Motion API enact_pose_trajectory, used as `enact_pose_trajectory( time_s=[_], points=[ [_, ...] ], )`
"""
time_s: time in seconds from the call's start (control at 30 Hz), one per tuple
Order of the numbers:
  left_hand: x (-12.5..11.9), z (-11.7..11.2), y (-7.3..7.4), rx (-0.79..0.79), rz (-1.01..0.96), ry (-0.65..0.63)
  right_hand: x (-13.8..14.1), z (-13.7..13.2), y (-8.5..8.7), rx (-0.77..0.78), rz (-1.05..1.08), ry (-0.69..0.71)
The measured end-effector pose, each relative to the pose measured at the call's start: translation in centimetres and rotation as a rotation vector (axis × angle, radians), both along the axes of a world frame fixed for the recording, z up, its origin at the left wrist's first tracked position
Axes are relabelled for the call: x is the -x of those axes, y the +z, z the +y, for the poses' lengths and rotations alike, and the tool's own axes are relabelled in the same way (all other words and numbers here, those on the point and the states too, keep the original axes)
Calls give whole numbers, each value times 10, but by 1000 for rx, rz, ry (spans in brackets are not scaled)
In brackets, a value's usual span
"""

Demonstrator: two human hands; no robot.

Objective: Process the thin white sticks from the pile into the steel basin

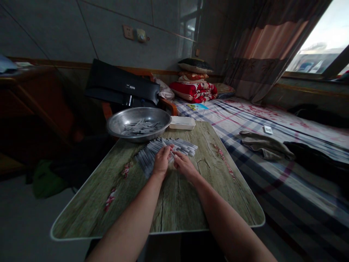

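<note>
Grey tubes [145, 158], which look like pens with dark ends, lie side by side in a fan on the table [180, 203], just in front of the two hands. Left hand [161, 161] is almost closed, its thumb and fingers pinching a thin pale piece [171, 154]. Right hand [183, 164] is also nearly closed, fingers bent inward, and it holds the other end of the same piece, so that this piece lies between the fingertips of both hands, over the near side of the fan. Whether the piece is one tube or two parts joined, I cannot tell, because the fingers cover much of it. Behind the fan, toward the left, a wide metal bowl [117, 123] stands at the far edge of the table, with many loose pale and dark parts [143, 126] inside. Just beside the bowl, on its right, is a white box [182, 126]; what it contains is too small to tell. Beyond the bowl, a black case [120, 82] leans on a wooden chair [171, 107]. To the right of the table spreads a bed [226, 123] with a checked cover, where folded quilts [193, 91] and a grey cloth [263, 145] lie.
</note>
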State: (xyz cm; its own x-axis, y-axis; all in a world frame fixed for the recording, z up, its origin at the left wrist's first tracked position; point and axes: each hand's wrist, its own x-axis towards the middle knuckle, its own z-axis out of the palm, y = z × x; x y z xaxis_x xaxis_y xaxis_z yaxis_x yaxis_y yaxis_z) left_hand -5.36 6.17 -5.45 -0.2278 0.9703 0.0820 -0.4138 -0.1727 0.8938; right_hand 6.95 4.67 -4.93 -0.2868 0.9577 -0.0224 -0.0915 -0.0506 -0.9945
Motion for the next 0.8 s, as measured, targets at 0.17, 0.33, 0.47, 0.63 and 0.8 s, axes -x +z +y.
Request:
enact_pose_trajectory(
  time_s=[0.17, 0.33, 0.47, 0.63, 0.8],
  points=[
    [8, -5, 8, 112, -65, -89, -18, 12, 1, 58, 44, -220],
    [11, -12, 12, 190, -184, -459, -19, 13, 0, 161, 196, -172],
    [17, -13, 10, 265, -245, -680, -18, 12, 1, 220, 227, -115],
    [22, -12, 9, 310, -268, -823, -22, 11, 2, 196, 172, -65],
    [18, -12, 10, 289, -298, -768, -23, 10, 3, 228, 126, -34]
  ],
)
